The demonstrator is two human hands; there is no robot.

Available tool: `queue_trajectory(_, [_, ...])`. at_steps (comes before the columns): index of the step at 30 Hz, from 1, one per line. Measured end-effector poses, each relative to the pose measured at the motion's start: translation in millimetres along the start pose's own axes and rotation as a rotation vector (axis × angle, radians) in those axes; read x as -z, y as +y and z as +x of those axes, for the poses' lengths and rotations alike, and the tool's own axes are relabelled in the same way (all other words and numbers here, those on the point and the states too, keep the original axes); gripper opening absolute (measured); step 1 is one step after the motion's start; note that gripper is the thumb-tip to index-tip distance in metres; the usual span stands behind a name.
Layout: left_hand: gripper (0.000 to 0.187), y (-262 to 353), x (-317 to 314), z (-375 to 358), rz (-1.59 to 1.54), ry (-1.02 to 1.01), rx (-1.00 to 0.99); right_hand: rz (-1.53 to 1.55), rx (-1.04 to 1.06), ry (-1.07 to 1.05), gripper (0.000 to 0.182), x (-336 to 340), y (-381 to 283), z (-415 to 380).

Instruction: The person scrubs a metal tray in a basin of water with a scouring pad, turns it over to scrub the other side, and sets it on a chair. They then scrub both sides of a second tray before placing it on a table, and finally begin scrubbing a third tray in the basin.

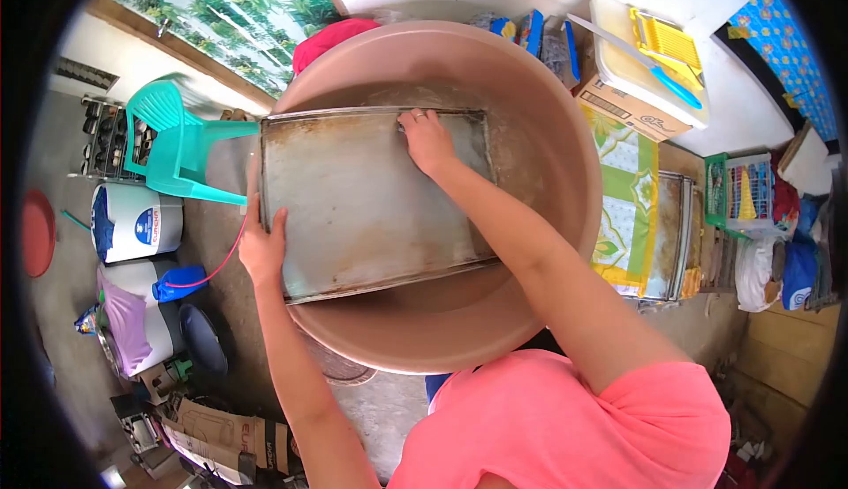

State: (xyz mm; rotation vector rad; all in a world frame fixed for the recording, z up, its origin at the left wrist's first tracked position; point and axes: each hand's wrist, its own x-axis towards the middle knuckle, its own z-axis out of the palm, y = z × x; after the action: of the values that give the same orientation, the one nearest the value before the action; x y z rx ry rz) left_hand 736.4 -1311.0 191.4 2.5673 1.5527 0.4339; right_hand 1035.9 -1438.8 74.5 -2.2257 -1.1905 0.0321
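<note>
A large metal baking tray (pixel 375 202), stained brown along its rims, lies tilted across the mouth of a wide brown plastic basin (pixel 552 250). My left hand (pixel 263 246) grips the tray's left edge, thumb on the upper face and the other fingers over the side. Near the far rim, my right hand (pixel 427 143) presses down on the tray with its fingers curled together. Whatever lies under those fingers is mostly hidden and too small to name. Part of the basin's inside is covered by the tray.
A green plastic chair (pixel 172 149) and white washing machine (pixel 141 219) stand left. At the right are a cardboard box (pixel 623 105) carrying a blue-handled knife (pixel 667 83) and yellow grater (pixel 667 38), a patterned cloth (pixel 627 206), and another metal tray (pixel 676 224).
</note>
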Motion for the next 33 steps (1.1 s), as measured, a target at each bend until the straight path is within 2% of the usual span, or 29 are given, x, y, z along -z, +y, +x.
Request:
queue_trajectory(2, [0.062,2.1,0.6,-0.6,-0.033,-0.003,0.003,-0.016,-0.085,-0.006,0.029,-1.0,40.6,-7.8])
queue_trajectory(4, [0.062,2.0,0.6,1.1,-0.032,-0.024,0.018,-0.115,-0.103,0.029,0.021,4.5,88.2,-19.8])
queue_trajectory(7, [0.062,0.6,-0.9,-0.4,-0.039,-0.023,0.011,-0.172,-0.164,0.027,0.019,10.8,109.5,-19.5])
queue_trajectory(11, [0.062,0.3,-0.9,-1.1,-0.028,0.002,0.008,-0.15,-0.187,0.021,0.02,16.3,116.7,-10.9])
queue_trajectory(14, [0.063,10.2,6.7,-1.4,-0.057,-0.072,0.079,-0.135,-0.108,-0.015,0.02,27.7,121.0,-13.4])
queue_trajectory(17, [0.063,11.5,7.7,-1.0,-0.042,-0.092,0.093,-0.137,-0.16,0.047,0.026,20.6,126.8,-7.7])
queue_trajectory(20, [0.063,-4.8,-5.9,1.8,0.014,0.007,-0.005,-0.261,-0.215,-0.057,0.023,19.5,124.3,-6.1])
queue_trajectory(23, [0.063,-6.5,-8.8,2.5,0.064,0.002,-0.013,-0.31,-0.205,-0.083,0.019,18.8,121.1,-27.0])
queue_trajectory(26, [0.064,3.8,1.9,0.9,0.056,-0.057,0.016,-0.264,-0.277,-0.211,0.018,30.6,97.7,-74.2])
queue_trajectory(29, [0.064,0.9,-0.7,0.7,0.051,-0.026,-0.02,-0.265,-0.359,-0.255,0.021,37.1,85.3,-87.5])
queue_trajectory(33, [0.063,3.5,4.4,-0.4,0.089,-0.083,0.014,-0.213,-0.468,-0.094,0.024,26.2,90.5,-54.8])
